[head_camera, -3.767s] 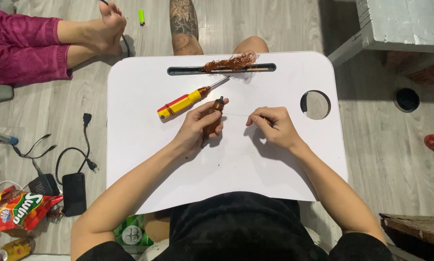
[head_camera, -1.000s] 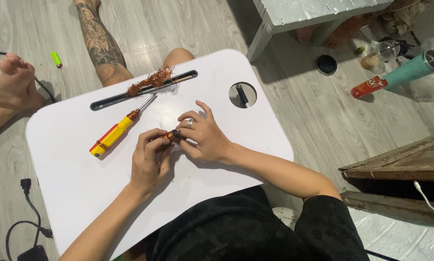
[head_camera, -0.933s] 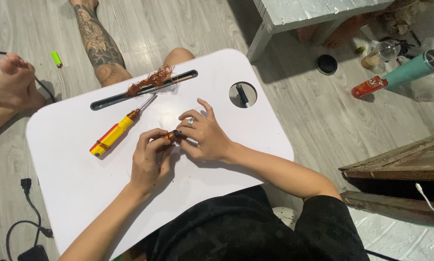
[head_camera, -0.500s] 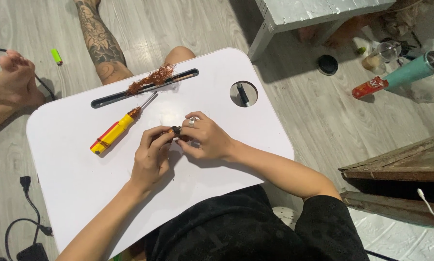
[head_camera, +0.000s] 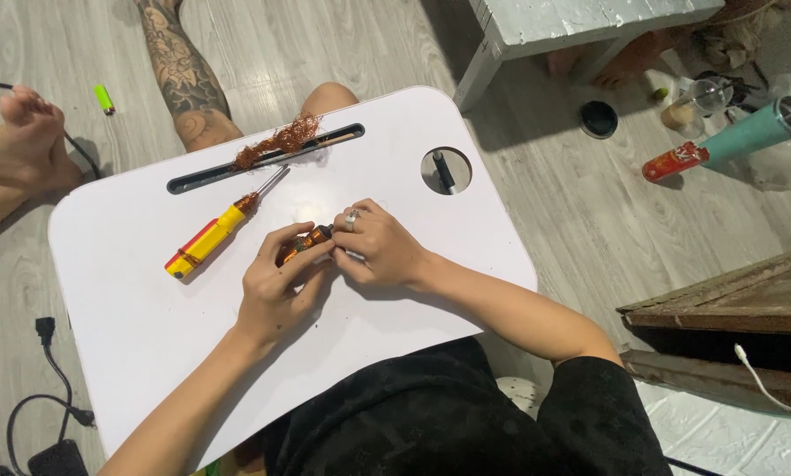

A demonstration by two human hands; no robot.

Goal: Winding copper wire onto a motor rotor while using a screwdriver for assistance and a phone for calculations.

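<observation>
Your left hand (head_camera: 276, 286) and right hand (head_camera: 380, 249) meet fingertip to fingertip, fingers curled in a pinch; both forearms angle inward from your body.

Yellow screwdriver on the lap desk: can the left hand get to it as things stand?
Probably yes. The yellow screwdriver lies alone on the white lap desk, with bare surface between it and the left hand. But both hands grip a small copper-coloured part, so the left hand must let go first.

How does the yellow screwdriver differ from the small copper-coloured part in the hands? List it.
1. The yellow screwdriver lies free on the white lap desk; the small copper-coloured part is pinched between the left hand and right hand.
2. The screwdriver is long and fully visible; the part is short and largely hidden by fingers.
3. The screwdriver's handle is yellow and red; the part is coppery orange.
Both lie roughly along the same diagonal.
</observation>
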